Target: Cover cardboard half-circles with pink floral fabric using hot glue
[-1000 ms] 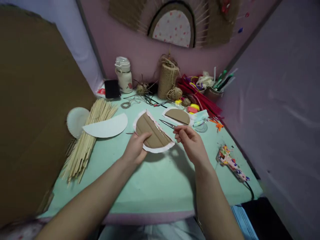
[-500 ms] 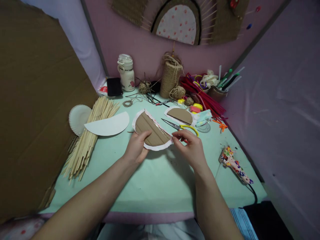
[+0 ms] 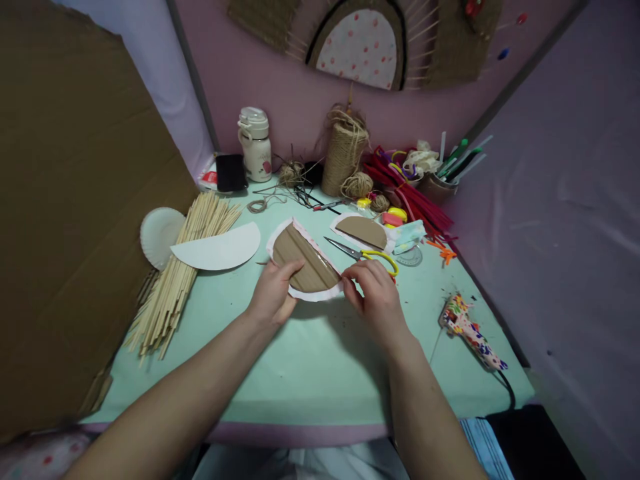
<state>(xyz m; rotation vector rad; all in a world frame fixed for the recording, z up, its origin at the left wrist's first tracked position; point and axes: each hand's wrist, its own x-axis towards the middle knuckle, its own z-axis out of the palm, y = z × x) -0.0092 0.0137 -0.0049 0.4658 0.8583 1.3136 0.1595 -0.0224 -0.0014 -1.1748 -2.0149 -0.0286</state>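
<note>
A brown cardboard half-circle edged with white-and-pink fabric (image 3: 305, 263) is held just above the mint-green table (image 3: 310, 360). My left hand (image 3: 273, 297) grips its lower left part, thumb on top. At its right corner my right hand (image 3: 375, 293) pinches the edge with curled fingers. Yellow-handled scissors (image 3: 367, 254) lie on the table just behind my right hand, with nothing holding them.
A second cardboard half-circle (image 3: 361, 231) lies behind the scissors. To the left are a white half-circle (image 3: 217, 247), a bundle of wooden sticks (image 3: 183, 273) and a paper plate (image 3: 157, 233). A patterned glue gun (image 3: 470, 332) lies right. Twine rolls (image 3: 345, 157), a bottle (image 3: 256, 144) and red pipe cleaners (image 3: 410, 193) stand at the back; a large cardboard sheet (image 3: 75, 213) leans left.
One second ago my right hand held the scissors. They now lie on the table, and that hand has moved down to pinch the half-circle's right corner.
</note>
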